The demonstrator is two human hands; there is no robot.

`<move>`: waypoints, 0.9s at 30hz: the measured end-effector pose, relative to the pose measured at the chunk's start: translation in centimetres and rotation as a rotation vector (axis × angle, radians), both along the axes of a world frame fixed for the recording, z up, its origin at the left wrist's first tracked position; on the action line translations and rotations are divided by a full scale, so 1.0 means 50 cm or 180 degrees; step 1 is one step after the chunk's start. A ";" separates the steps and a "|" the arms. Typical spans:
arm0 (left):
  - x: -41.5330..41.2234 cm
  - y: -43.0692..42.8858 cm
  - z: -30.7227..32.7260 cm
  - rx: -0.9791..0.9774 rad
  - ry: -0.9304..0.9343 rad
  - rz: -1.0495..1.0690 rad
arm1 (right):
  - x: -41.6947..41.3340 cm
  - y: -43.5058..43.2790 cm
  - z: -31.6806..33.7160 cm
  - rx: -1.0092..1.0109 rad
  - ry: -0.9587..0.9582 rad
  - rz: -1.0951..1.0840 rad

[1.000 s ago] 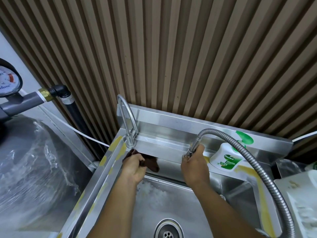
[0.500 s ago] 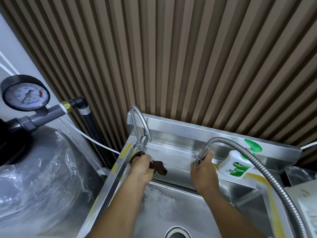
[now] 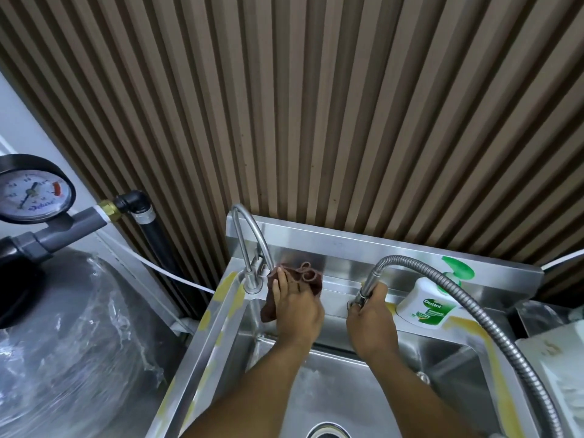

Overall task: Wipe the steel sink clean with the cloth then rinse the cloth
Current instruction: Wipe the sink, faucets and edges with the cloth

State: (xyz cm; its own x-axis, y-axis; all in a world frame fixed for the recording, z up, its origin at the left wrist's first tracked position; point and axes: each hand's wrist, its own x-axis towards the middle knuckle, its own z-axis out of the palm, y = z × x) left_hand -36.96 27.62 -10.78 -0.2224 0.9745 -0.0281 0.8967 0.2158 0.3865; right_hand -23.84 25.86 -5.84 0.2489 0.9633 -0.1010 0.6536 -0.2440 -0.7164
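Note:
The steel sink (image 3: 354, 396) fills the lower middle of the head view, with its drain at the bottom edge. My left hand (image 3: 295, 311) presses a dark brown cloth (image 3: 303, 276) against the sink's back ledge, right beside the base of the curved tap (image 3: 249, 245). Part of the cloth hangs down over the basin's back wall. My right hand (image 3: 371, 320) is closed around the head of the flexible metal spray hose (image 3: 474, 308) at the ledge. No water is visible coming from it.
A white and green soap bottle (image 3: 426, 306) stands on the ledge just right of my right hand. A plastic-wrapped tank (image 3: 72, 349) with a pressure gauge (image 3: 31, 194) sits to the left. A white rack (image 3: 556, 384) lies at the right. Yellow film strips line the sink rim.
My left hand has slid the cloth up from the basin's back wall onto the ledge beside the tap. My right hand keeps its hold on the hose head. The camera tilted up slightly.

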 end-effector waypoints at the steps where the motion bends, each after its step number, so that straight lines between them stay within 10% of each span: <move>1: 0.008 0.002 -0.007 0.0003 0.0131 -0.0060 | -0.001 0.000 -0.001 -0.0001 -0.0001 -0.0004; 11: -0.026 -0.053 0.024 -0.0187 -0.0254 -0.1971 | 0.003 -0.004 0.020 -0.0042 -0.0004 0.0106; 17: -0.087 -0.132 0.106 -0.0820 -0.2974 0.0426 | -0.008 -0.022 0.053 -0.0056 0.0023 0.0112; 22: -0.178 -0.194 0.149 -0.0911 -0.5731 0.2018 | -0.075 -0.113 0.062 0.1460 -0.0853 0.0110; 27: -0.259 -0.182 0.198 0.0486 -0.4076 0.2102 | -0.163 -0.104 0.010 0.0969 -0.1751 0.1280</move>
